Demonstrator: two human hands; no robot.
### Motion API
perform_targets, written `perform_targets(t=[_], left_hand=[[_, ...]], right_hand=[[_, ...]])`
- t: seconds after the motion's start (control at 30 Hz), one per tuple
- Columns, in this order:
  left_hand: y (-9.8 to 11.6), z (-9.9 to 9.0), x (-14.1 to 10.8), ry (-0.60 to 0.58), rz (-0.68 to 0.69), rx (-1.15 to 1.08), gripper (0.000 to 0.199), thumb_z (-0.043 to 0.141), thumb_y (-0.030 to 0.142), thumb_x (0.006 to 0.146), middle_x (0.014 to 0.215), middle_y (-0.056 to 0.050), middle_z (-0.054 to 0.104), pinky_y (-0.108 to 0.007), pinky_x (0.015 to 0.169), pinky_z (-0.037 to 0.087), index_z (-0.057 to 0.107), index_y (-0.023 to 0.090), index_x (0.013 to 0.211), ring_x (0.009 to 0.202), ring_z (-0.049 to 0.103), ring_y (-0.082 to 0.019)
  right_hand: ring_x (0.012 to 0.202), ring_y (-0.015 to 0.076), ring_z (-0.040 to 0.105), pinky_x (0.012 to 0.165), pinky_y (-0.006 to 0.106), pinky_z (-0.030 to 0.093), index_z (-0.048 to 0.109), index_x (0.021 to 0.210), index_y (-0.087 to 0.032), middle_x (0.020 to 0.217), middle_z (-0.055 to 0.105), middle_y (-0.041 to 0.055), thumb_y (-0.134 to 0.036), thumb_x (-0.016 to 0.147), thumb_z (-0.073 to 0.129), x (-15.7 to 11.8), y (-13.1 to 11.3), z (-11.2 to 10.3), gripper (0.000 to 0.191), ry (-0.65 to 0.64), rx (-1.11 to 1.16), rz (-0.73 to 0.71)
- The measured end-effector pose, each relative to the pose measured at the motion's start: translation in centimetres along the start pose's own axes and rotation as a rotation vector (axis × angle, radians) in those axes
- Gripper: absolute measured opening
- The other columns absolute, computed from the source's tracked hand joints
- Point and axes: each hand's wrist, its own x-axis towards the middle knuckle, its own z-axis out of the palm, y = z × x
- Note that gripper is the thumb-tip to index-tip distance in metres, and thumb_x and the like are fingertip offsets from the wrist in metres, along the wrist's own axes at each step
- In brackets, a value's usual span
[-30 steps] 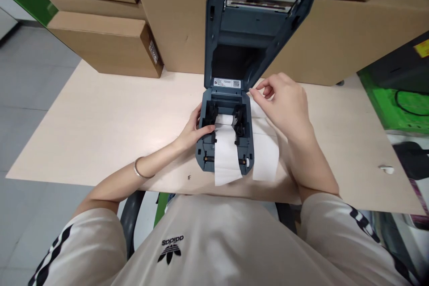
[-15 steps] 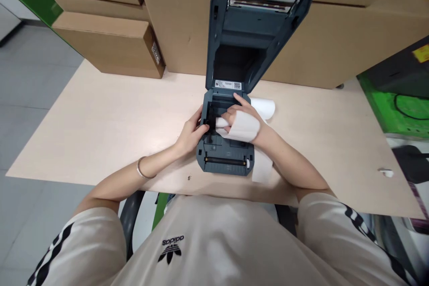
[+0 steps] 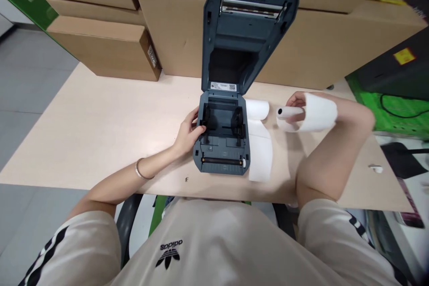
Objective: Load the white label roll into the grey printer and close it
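Observation:
A dark grey label printer (image 3: 222,143) stands on the table with its lid (image 3: 246,31) swung up. Its bay holds no roll, and the two black roll holders inside show. My left hand (image 3: 191,132) grips the printer's left side wall, thumb over the rim. Well to the right of the printer, in the air, my right hand (image 3: 296,103) is closed on a small white paper roll (image 3: 291,112) with a dark core hole; its loose paper strip loops over the wrist. Beside the printer lies another white paper roll (image 3: 259,109), its strip unrolled toward the table's front edge.
Large cardboard boxes (image 3: 177,35) line the table's back, and a smaller carton (image 3: 103,49) stands at the back left. A small white object (image 3: 377,168) lies near the right edge. A black cable (image 3: 398,111) rests on a green surface at the right.
My right hand has come out of the printer bay and moved right, carrying the small paper roll. My left hand stays on the printer's side.

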Motion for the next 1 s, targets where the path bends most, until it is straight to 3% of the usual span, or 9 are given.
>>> perform_targets(t=[0.1, 0.23, 0.37, 0.43, 0.53, 0.67, 0.8, 0.9, 1.0], left_hand=[[-0.6, 0.1, 0.1, 0.014, 0.031, 0.01, 0.074, 0.073, 0.045, 0.087, 0.156, -0.014, 0.067, -0.054, 0.118, 0.052, 0.055, 0.024, 0.156, 0.141, 0.063, -0.037], [-1.0, 0.4, 0.3, 0.068, 0.072, -0.024, 0.069, 0.074, 0.038, 0.083, 0.148, -0.013, 0.071, -0.048, 0.11, 0.057, 0.06, 0.023, 0.149, 0.131, 0.067, -0.034], [-1.0, 0.4, 0.3, 0.081, 0.08, -0.034, 0.068, 0.072, 0.035, 0.081, 0.143, -0.012, 0.073, -0.047, 0.106, 0.058, 0.062, 0.022, 0.147, 0.128, 0.068, -0.033], [-1.0, 0.4, 0.4, 0.071, 0.084, -0.028, 0.067, 0.071, 0.035, 0.082, 0.144, -0.012, 0.072, -0.047, 0.106, 0.059, 0.061, 0.022, 0.147, 0.128, 0.068, -0.033], [-1.1, 0.5, 0.4, 0.077, 0.083, -0.042, 0.068, 0.072, 0.035, 0.081, 0.144, -0.012, 0.072, -0.047, 0.105, 0.059, 0.061, 0.022, 0.147, 0.129, 0.068, -0.033], [-1.2, 0.7, 0.4, 0.094, 0.073, -0.068, 0.07, 0.072, 0.034, 0.079, 0.142, -0.012, 0.073, -0.047, 0.104, 0.06, 0.062, 0.021, 0.147, 0.126, 0.07, -0.032], [-1.4, 0.7, 0.2, 0.093, 0.081, -0.066, 0.07, 0.073, 0.035, 0.081, 0.15, -0.013, 0.071, -0.049, 0.109, 0.059, 0.061, 0.021, 0.148, 0.136, 0.066, -0.035], [-1.5, 0.5, 0.2, 0.075, 0.08, -0.054, 0.07, 0.072, 0.036, 0.083, 0.153, -0.014, 0.069, -0.052, 0.113, 0.057, 0.059, 0.022, 0.15, 0.14, 0.065, -0.036], [-1.4, 0.4, 0.1, 0.05, 0.073, -0.044, 0.073, 0.07, 0.036, 0.084, 0.158, -0.015, 0.066, -0.053, 0.113, 0.057, 0.056, 0.021, 0.154, 0.137, 0.067, -0.036]], right_hand=[[0.101, 0.0315, 0.073, 0.089, 0.04, 0.059, 0.077, 0.111, -0.026, 0.103, 0.079, 0.006, -0.062, 0.071, 0.09, 2.3, 1.7, 0.7, 0.055, -0.084, -0.047, 0.149], [0.1, 0.032, 0.073, 0.088, 0.04, 0.058, 0.076, 0.099, -0.023, 0.101, 0.078, 0.0076, -0.048, 0.062, 0.095, 5.8, 2.1, 2.6, 0.048, -0.181, -0.085, 0.319], [0.101, 0.0339, 0.076, 0.089, 0.04, 0.06, 0.074, 0.089, -0.021, 0.103, 0.08, 0.0096, -0.033, 0.058, 0.093, 7.3, 2.4, 3.6, 0.039, -0.227, -0.081, 0.377], [0.107, 0.0358, 0.077, 0.093, 0.042, 0.061, 0.078, 0.099, -0.021, 0.113, 0.082, 0.0109, -0.03, 0.06, 0.091, 7.0, 2.5, 3.3, 0.042, -0.229, -0.081, 0.392], [0.125, 0.0417, 0.075, 0.105, 0.049, 0.061, 0.076, 0.132, -0.018, 0.141, 0.076, 0.0184, -0.035, 0.07, 0.083, 5.5, 2.2, 2.3, 0.065, -0.165, -0.112, 0.422], [0.148, 0.0432, 0.061, 0.125, 0.054, 0.05, 0.06, 0.159, -0.016, 0.164, 0.061, 0.0199, -0.049, 0.086, 0.071, 3.7, 0.3, 2.0, 0.081, 0.005, -0.156, 0.238], [0.144, 0.0408, 0.065, 0.124, 0.051, 0.053, 0.062, 0.159, -0.022, 0.158, 0.065, 0.015, -0.045, 0.08, 0.081, 4.4, -2.6, 4.3, 0.084, -0.076, -0.128, -0.018], [0.133, 0.0413, 0.07, 0.116, 0.052, 0.056, 0.061, 0.159, -0.018, 0.148, 0.07, 0.0186, -0.028, 0.078, 0.079, 5.7, -4.4, 6.3, 0.084, -0.063, -0.232, -0.001], [0.126, 0.042, 0.072, 0.109, 0.052, 0.057, 0.067, 0.15, -0.016, 0.141, 0.072, 0.0198, -0.024, 0.073, 0.08, 6.3, -5.0, 6.8, 0.078, -0.04, -0.29, 0.011]])
